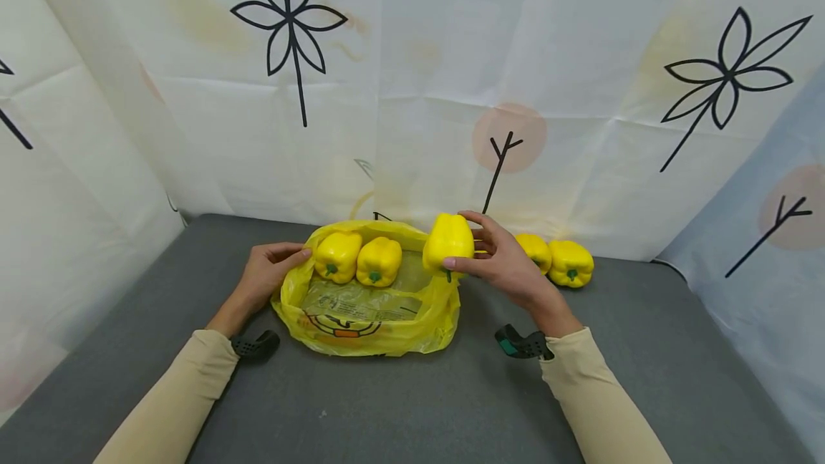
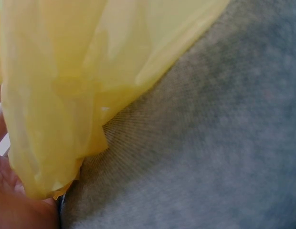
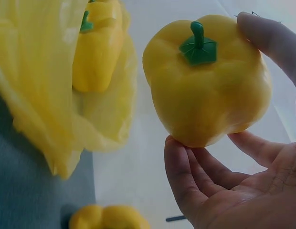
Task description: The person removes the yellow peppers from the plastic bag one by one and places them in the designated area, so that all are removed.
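A yellow bell pepper (image 1: pixel 449 240) with a green stem is held in my right hand (image 1: pixel 505 263), thumb on one side and fingers on the other. It overlaps the right rim of an open yellow plastic bag (image 1: pixel 367 339) in the head view. Inside the bag, two more yellow peppers lie side by side, one pepper (image 1: pixel 338 256) at the left and another pepper (image 1: pixel 379 261) beside it. My left hand (image 1: pixel 267 271) pinches the bag's left rim between thumb and fingers. In the right wrist view, the held pepper (image 3: pixel 205 90) shows its stem end.
Two yellow peppers, the nearer pepper (image 1: pixel 571 263) and a partly hidden pepper (image 1: pixel 535 252), sit on the grey table (image 1: pixel 399 407) right of the bag, behind my right hand. A white patterned cloth (image 1: pixel 425 92) hangs along the table's back edge and both sides.
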`<action>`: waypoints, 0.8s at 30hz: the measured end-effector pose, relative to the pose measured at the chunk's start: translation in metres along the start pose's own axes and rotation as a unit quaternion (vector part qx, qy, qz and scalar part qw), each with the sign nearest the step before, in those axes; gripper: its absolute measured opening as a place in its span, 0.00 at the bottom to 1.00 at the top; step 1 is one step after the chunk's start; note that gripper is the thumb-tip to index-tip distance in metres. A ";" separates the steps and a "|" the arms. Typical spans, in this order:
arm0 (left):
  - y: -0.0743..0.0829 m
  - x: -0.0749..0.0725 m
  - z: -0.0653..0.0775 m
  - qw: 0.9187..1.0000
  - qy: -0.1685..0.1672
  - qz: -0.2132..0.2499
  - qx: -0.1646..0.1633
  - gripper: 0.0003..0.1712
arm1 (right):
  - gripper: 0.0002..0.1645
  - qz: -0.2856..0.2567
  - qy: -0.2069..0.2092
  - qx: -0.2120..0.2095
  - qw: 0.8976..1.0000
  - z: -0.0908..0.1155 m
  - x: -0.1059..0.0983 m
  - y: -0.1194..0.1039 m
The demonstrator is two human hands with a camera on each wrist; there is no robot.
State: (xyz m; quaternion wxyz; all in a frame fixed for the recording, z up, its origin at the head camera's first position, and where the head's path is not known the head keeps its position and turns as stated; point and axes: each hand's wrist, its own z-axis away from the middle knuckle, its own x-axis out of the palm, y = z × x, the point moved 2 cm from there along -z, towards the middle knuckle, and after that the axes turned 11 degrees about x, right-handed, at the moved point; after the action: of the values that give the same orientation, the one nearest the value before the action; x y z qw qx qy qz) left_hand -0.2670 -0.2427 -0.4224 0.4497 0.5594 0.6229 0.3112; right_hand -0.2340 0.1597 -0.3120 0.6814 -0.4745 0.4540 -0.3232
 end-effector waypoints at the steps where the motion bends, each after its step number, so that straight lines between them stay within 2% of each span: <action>1: 0.000 0.000 0.000 1.000 -0.001 0.000 0.000 0.24 | 0.50 0.000 0.001 0.000 1.000 0.002 -0.002 0.001; 11: 0.000 0.000 -0.001 1.000 -0.002 0.000 -0.002 0.24 | 0.49 0.010 0.025 0.004 1.000 0.016 -0.019 0.019; 19: -0.001 -0.001 -0.001 1.000 0.000 -0.001 0.005 0.23 | 0.50 0.037 0.053 0.029 0.997 0.030 -0.030 0.032; 24: -0.001 -0.001 -0.001 1.000 0.004 -0.001 0.003 0.24 | 0.51 0.041 0.055 0.041 0.997 0.033 -0.033 0.038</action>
State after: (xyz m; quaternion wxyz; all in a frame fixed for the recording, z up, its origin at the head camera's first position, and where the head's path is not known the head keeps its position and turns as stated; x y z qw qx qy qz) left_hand -0.2682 -0.2434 -0.4232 0.4459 0.5587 0.6263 0.3112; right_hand -0.2157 0.2128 -0.3332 0.6869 -0.4091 0.4959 -0.3390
